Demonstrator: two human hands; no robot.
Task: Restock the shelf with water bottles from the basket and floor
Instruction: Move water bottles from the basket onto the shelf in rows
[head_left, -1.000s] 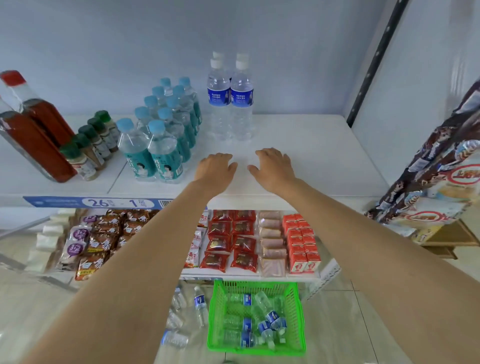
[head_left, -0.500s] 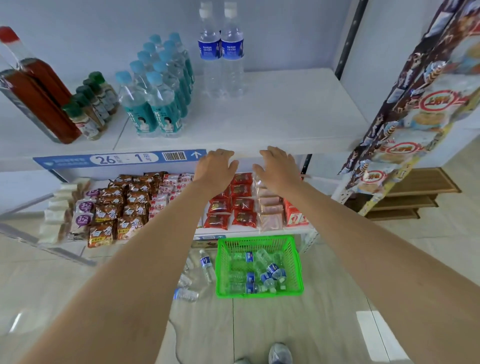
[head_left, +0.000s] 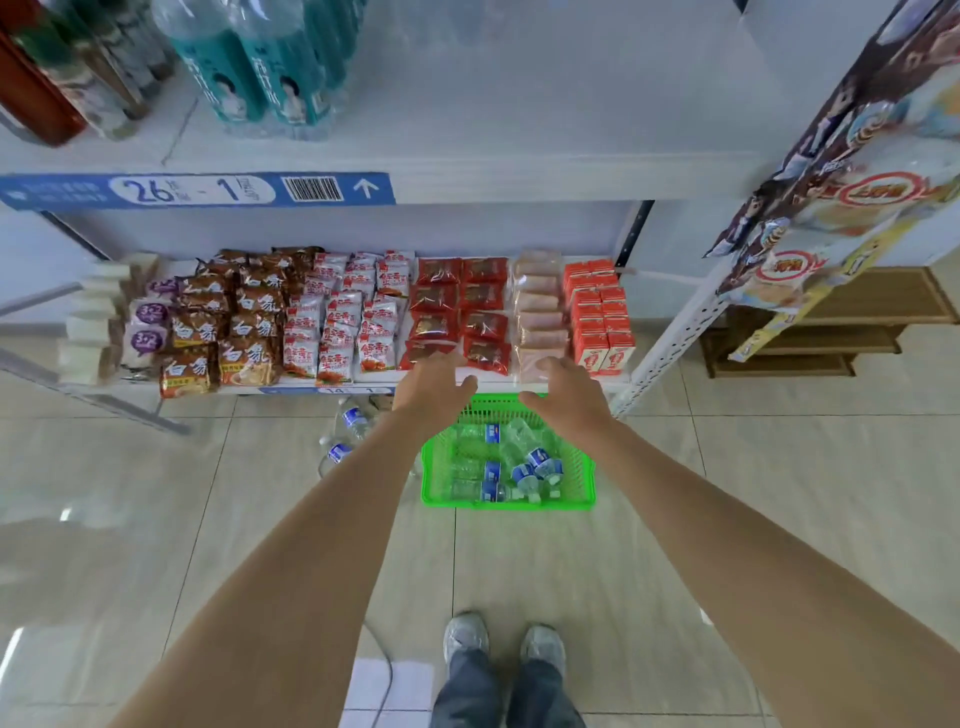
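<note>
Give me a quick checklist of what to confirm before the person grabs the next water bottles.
1. Both hands free: left hand and right hand hold nothing, fingers relaxed: ok.
2. Bottles left in the green basket: several lie inside: ok.
3. Loose floor bottles within sight beside the basket: ok.
4. Free space on the top shelf: bare area on its right: ok.
5. Hands already down at the basket: they are spread above it, not yet touching: not ok.
6. Bottle caps tight: cannot tell.

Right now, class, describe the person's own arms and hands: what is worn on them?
Nothing: the left hand and right hand are bare, without gloves, rings or watch, and both forearms are sleeveless as far as shown.
</note>
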